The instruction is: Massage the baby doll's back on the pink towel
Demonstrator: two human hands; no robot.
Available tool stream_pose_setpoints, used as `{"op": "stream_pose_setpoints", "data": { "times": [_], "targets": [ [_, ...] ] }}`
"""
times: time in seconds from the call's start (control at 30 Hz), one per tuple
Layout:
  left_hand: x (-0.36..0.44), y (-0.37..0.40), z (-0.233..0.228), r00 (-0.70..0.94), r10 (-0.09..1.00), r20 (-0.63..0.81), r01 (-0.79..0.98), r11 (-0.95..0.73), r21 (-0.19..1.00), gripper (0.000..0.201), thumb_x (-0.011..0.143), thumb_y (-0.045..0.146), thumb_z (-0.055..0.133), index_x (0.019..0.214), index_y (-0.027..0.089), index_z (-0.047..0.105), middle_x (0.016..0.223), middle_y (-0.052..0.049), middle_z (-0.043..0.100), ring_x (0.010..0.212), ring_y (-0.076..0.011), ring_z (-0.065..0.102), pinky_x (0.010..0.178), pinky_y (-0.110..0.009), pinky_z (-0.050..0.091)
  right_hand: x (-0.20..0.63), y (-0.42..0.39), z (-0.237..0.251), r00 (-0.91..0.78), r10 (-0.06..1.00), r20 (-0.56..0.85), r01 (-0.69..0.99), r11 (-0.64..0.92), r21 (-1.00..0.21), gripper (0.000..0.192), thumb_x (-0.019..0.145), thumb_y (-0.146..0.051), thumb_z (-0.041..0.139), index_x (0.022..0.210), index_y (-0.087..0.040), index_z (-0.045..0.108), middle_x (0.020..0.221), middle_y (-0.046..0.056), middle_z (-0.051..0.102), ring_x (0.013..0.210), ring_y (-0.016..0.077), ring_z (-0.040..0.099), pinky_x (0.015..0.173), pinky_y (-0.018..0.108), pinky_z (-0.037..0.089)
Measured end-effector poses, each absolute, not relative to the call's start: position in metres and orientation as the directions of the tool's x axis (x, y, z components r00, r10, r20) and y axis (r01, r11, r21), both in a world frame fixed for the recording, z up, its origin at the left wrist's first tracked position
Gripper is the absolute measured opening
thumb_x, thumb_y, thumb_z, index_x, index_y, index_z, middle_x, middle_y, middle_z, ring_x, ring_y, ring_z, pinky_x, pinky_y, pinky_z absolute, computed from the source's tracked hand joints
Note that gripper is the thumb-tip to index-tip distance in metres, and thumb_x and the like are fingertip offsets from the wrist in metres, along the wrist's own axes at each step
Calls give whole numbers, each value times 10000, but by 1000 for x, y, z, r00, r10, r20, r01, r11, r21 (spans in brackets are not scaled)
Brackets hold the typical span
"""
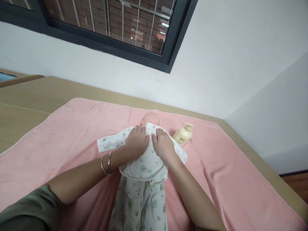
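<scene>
A baby doll with a bare, smooth head (pixel 151 118) lies stretched out on a pink blanket (pixel 79 128). It wears a white printed shirt (pixel 144 165) and white trousers (pixel 141 205) with green prints. My left hand (pixel 137 141) rests flat on the left part of the shirt, below the shoulder, fingers extended. On the right part lies my right hand (pixel 163 145), also flat, its thumb near the left thumb. Beside the doll's right sleeve a pale yellow pump bottle (pixel 183 134) leans or lies tilted. The doll's face cannot be seen.
The blanket covers a wooden table (pixel 60 88) whose far edge meets a white wall (pixel 204 64). Above it is a dark-framed window (pixel 108 38) with bars outside. A wooden edge (pixel 24 78) juts in at the far left.
</scene>
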State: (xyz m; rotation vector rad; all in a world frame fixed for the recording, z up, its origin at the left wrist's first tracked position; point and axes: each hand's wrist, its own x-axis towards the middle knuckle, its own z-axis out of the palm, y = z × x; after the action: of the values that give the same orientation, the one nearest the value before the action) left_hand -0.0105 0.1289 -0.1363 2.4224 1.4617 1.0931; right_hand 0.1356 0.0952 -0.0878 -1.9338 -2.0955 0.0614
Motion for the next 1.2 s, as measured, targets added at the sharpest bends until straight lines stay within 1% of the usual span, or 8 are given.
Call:
{"op": "stream_pose_setpoints", "data": {
  "times": [0.1, 0.2, 0.4, 0.6, 0.7, 0.83, 1.0, 1.2],
  "targets": [
    [-8, 118, -138, 315, 800, 511, 782, -524, 338, 494, 964, 299, 388, 1329, 1, 534, 1394, -313, 547, 1356, -433, 473, 1097, -596, 394, 148, 108, -89, -31, 990, 139, 952, 71, -297, 588, 1057, -416, 312, 1479, -42, 477, 1538, 199, 482, 1476, 319, 387, 1218, 463, 293],
    [-14, 127, -131, 418, 769, 484, 729, -602, 325, 385, 955, 279, 390, 1171, 69, 630, 1293, -278, 622, 1292, -412, 533, 1108, -592, 387, 147, 108, -92, -33, 993, 112, 957, 64, -284, 614, 1054, -408, 300, 1529, -31, 396, 1605, 215, 370, 1519, 364, 292, 1224, 544, 250],
    [-30, 163, -114, 414, 868, 274, 688, -496, 530, 347, 984, 421, 374, 947, 187, 627, 973, -140, 720, 928, -303, 673, 865, -457, 537, 122, 82, -89, -102, 984, 145, 973, 129, -192, 581, 1020, -290, 334, 1508, 17, 408, 1557, 265, 422, 1491, 381, 341, 1221, 546, 260],
    [-13, 137, -132, 354, 809, 469, 770, -537, 344, 451, 978, 331, 345, 1218, 34, 585, 1239, -291, 637, 1214, -404, 569, 1044, -575, 431, 137, 99, -86, -81, 986, 145, 954, 119, -277, 521, 1047, -317, 287, 1418, -48, 534, 1477, 226, 538, 1433, 309, 447, 1200, 456, 311],
    [-6, 123, -137, 349, 786, 510, 777, -547, 311, 491, 971, 297, 359, 1320, -8, 520, 1366, -329, 555, 1328, -431, 487, 1080, -602, 399, 151, 115, -90, -18, 997, 71, 934, 42, -354, 650, 1052, -449, 311, 1514, -1, 404, 1597, 242, 371, 1528, 313, 294, 1233, 451, 248],
    [-9, 127, -132, 355, 801, 481, 767, -544, 341, 386, 943, 285, 420, 1211, 64, 589, 1257, -268, 624, 1274, -413, 534, 1096, -584, 400, 153, 118, -94, -9, 999, 52, 933, 27, -360, 718, 1045, -470, 325, 1565, 24, 291, 1658, 250, 209, 1567, 333, 156, 1258, 460, 174],
    [-14, 143, -128, 258, 844, 471, 759, -478, 442, 413, 899, 344, 506, 1211, 77, 559, 1256, -261, 614, 1253, -417, 537, 1079, -573, 420, 142, 104, -87, -42, 994, 103, 967, 66, -248, 576, 1051, -377, 323, 1461, 1, 468, 1553, 254, 434, 1501, 348, 337, 1223, 467, 244],
    [-16, 149, -124, 338, 863, 375, 768, -483, 421, 299, 909, 366, 480, 1073, 143, 593, 1069, -174, 669, 1071, -361, 607, 1007, -531, 461, 132, 93, -78, -65, 987, 145, 987, 85, -134, 428, 1047, -289, 317, 1203, -57, 641, 1239, 232, 680, 1235, 330, 593, 1147, 450, 312]
  ]
}}
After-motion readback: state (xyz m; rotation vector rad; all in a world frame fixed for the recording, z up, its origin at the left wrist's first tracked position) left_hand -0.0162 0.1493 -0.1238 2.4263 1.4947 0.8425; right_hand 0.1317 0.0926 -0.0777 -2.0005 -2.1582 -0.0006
